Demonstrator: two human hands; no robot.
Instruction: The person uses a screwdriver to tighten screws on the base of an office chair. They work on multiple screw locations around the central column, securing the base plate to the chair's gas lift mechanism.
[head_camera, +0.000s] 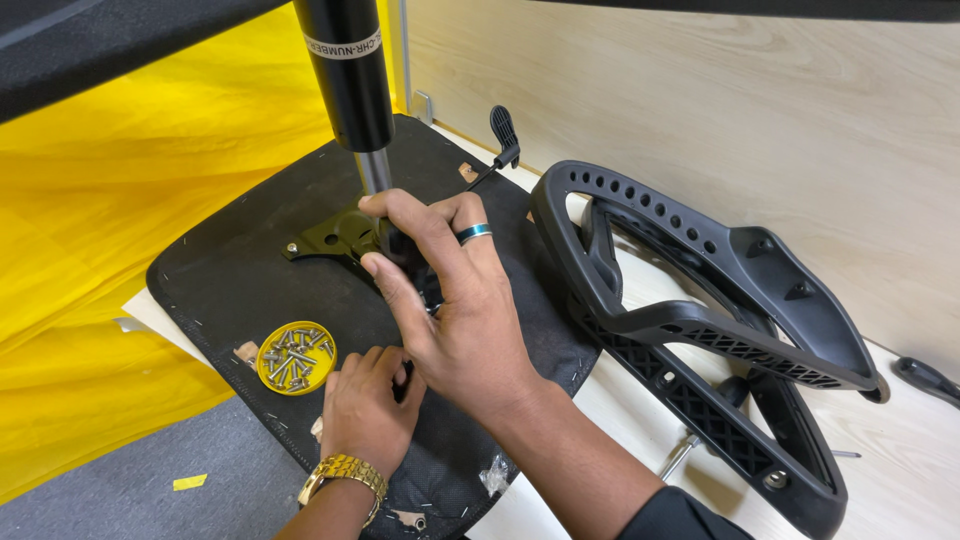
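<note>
An upturned black chair seat (240, 280) lies on the floor with a black metal mechanism plate (330, 238) bolted to its underside. A black gas-lift cylinder (348, 70) with a silver rod stands up from the plate. My right hand (450, 290), wearing a blue-banded ring, wraps around the base of the rod and the plate. My left hand (368, 410), with a gold watch, rests on the seat just below it, fingers curled on a small dark object I cannot make out. A black lever (498, 145) sticks out behind the right hand.
A yellow lid (296, 357) holding several silver screws sits on the seat to the left. A black mesh chair backrest (700, 320) lies on the pale wooden floor at the right. Yellow sheeting (120, 220) covers the left side. A dark tool handle (928, 380) lies at the far right.
</note>
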